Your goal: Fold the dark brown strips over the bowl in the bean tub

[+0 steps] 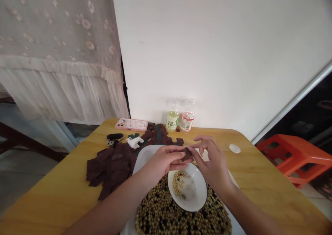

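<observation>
Dark brown scrap (187, 154), small and lying diagonally, its long axis rising toward the far right, held between both hands just above a white bowl (199, 200). Left hand (162, 162) curled closed, fingers pinching the scrap from the near side; right hand (214, 164) arched over, thumb and forefinger gripping its other end. Below, soybeans and dark beans (158, 217) heaped on a white tray (145, 155). Farther left on a wooden table (261, 179), a loose pile of dark brown pieces (110, 169).
</observation>
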`<move>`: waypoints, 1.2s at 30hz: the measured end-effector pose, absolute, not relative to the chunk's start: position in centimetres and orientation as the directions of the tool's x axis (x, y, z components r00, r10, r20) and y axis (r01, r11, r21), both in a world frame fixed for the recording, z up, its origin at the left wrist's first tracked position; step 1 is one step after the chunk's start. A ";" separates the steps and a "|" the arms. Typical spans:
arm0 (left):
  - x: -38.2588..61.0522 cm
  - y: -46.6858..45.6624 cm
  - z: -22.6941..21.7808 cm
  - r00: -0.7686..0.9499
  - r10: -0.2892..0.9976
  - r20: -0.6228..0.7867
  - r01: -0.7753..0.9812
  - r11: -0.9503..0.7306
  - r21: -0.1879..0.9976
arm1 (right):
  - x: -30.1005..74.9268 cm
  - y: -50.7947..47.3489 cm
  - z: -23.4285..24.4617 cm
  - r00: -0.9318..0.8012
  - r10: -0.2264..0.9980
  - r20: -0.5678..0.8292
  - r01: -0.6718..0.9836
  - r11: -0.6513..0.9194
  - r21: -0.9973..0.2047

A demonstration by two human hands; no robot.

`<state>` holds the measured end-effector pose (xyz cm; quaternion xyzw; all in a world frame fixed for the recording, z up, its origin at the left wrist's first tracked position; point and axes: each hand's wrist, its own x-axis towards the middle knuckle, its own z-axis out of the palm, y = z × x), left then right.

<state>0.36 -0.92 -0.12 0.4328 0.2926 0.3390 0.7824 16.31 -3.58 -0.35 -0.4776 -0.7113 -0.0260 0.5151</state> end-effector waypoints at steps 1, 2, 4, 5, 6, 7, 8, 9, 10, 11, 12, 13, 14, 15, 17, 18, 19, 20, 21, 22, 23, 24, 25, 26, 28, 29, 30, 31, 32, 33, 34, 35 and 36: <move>0.4 -0.9 -0.1 0.607 0.776 -0.172 -0.281 0.412 0.867 | 16.3 -3.6 -0.4 -0.008 0.653 0.757 0.706 0.540 -0.458; 0.4 -0.9 -0.1 0.607 0.773 -0.183 -0.281 0.425 0.861 | 16.3 -3.6 -0.4 -0.004 0.652 0.758 0.703 0.541 -0.462; 0.4 -1.0 0.0 0.590 0.780 -0.206 -0.277 0.436 0.856 | 16.3 -3.6 -0.4 -0.004 0.652 0.758 0.691 0.550 -0.469; 0.4 -1.0 0.1 0.575 0.789 -0.217 -0.277 0.437 0.856 | 16.3 -3.7 -0.4 -0.012 0.656 0.755 0.686 0.555 -0.471; 0.4 -0.9 0.2 0.560 0.797 -0.225 -0.279 0.437 0.855 | 16.3 -3.8 -0.4 -0.026 0.662 0.749 0.682 0.560 -0.472; 0.4 -0.9 0.2 0.546 0.805 -0.231 -0.283 0.437 0.854 | 16.2 -3.8 -0.3 -0.042 0.670 0.741 0.679 0.563 -0.471; 0.4 -0.9 0.3 0.536 0.811 -0.236 -0.290 0.438 0.851 | 16.2 -3.9 -0.3 -0.059 0.679 0.732 0.680 0.565 -0.468; 0.4 -0.9 0.3 0.530 0.814 -0.238 -0.295 0.441 0.848 | 16.2 -3.9 -0.3 -0.074 0.683 0.727 0.682 0.567 -0.463; 0.4 -0.8 0.3 0.528 0.815 -0.239 -0.300 0.442 0.845 | 16.2 -3.9 -0.3 -0.084 0.682 0.726 0.684 0.570 -0.456; 0.4 -0.8 0.3 0.530 0.814 -0.237 -0.302 0.442 0.845 | 16.2 -4.0 -0.3 -0.089 0.676 0.732 0.685 0.575 -0.447; 0.4 -0.8 0.3 0.531 0.814 -0.234 -0.302 0.440 0.846 | 16.2 -4.0 -0.2 -0.092 0.666 0.740 0.686 0.581 -0.438; 0.4 -0.8 0.3 0.532 0.814 -0.231 -0.300 0.437 0.848 | 16.2 -4.0 -0.2 -0.087 0.657 0.749 0.686 0.584 -0.433; 0.4 -0.8 0.3 0.533 0.814 -0.230 -0.297 0.434 0.850 | 16.2 -4.0 -0.2 -0.082 0.650 0.756 0.686 0.587 -0.430; 0.4 -0.8 0.3 0.533 0.815 -0.227 -0.295 0.430 0.853 | 16.1 -3.9 -0.2 -0.077 0.643 0.762 0.686 0.589 -0.428; 0.4 -0.8 0.2 0.534 0.816 -0.219 -0.293 0.422 0.858 | 16.0 -3.9 -0.3 -0.069 0.633 0.771 0.685 0.592 -0.424; 0.4 -0.8 0.2 0.538 0.815 -0.214 -0.290 0.418 0.861 | 15.9 -3.9 -0.3 -0.070 0.628 0.775 0.685 0.595 -0.420; 0.4 -0.8 0.2 0.543 0.813 -0.209 -0.286 0.414 0.864 | 15.9 -4.0 -0.3 -0.077 0.622 0.779 0.685 0.601 -0.412; 0.4 -0.8 0.1 0.548 0.811 -0.205 -0.279 0.409 0.869 | 15.8 -4.0 -0.3 -0.090 0.616 0.783 0.683 0.610 -0.401; 0.3 -0.8 0.1 0.552 0.808 -0.204 -0.271 0.405 0.873 | 15.7 -4.0 -0.3 -0.108 0.610 0.785 0.681 0.621 -0.389; 0.3 -0.8 0.1 0.555 0.806 -0.204 -0.262 0.402 0.877 | 15.7 -4.0 -0.3 -0.128 0.605 0.786 0.677 0.632 -0.376; 0.3 -0.9 0.1 0.559 0.804 -0.203 -0.253 0.399 0.882 | 15.6 -4.0 -0.3 -0.141 0.599 0.788 0.675 0.641 -0.366; 0.3 -0.9 0.1 0.563 0.801 -0.202 -0.244 0.395 0.886 | 15.6 -4.0 -0.3 -0.141 0.596 0.790 0.675 0.642 -0.364; 0.3 -0.9 0.1 0.570 0.797 -0.201 -0.234 0.391 0.890 | 15.6 -4.0 -0.3 -0.130 0.595 0.793 0.677 0.637 -0.367; 0.3 -1.0 0.1 0.577 0.793 -0.198 -0.225 0.387 0.894 | 15.7 -4.1 -0.3 -0.112 0.595 0.796 0.680 0.630 -0.374; 0.3 -1.1 0.1 0.579 0.792 -0.195 -0.215 0.379 0.900 | 15.7 -4.1 -0.4 -0.103 0.599 0.794 0.681 0.624 -0.383; 0.3 -1.1 0.1 0.573 0.795 -0.197 -0.215 0.378 0.900 | 15.7 -4.1 -0.4 -0.118 0.602 0.790 0.678 0.630 -0.379; 0.3 -1.1 0.1 0.566 0.801 -0.197 -0.218 0.376 0.901 | 15.7 -4.1 -0.5 -0.139 0.603 0.786 0.674 0.639 -0.371; 0.3 -1.1 0.1 0.562 0.803 -0.197 -0.220 0.375 0.901 | 15.7 -4.1 -0.5 -0.154 0.602 0.784 0.672 0.645 -0.363; 0.3 -1.1 0.1 0.563 0.803 -0.196 -0.220 0.375 0.901 | 15.7 -4.1 -0.5 -0.155 0.600 0.785 0.674 0.645 -0.360; 0.3 -1.1 0.1 0.568 0.799 -0.197 -0.218 0.376 0.901 | 15.7 -4.1 -0.5 -0.140 0.600 0.788 0.680 0.636 -0.363; 0.3 -1.1 0.1 0.575 0.794 -0.197 -0.214 0.378 0.901 | 15.7 -4.1 -0.5 -0.117 0.599 0.792 0.687 0.625 -0.370; 0.3 -1.1 0.1 0.582 0.789 -0.198 -0.211 0.381 0.900 | 15.7 -4.0 -0.5 -0.096 0.599 0.795 0.693 0.614 -0.378; 0.3 -1.1 0.1 0.584 0.787 -0.201 -0.209 0.384 0.899 | 15.6 -4.0 -0.5 -0.089 0.601 0.795 0.695 0.609 -0.383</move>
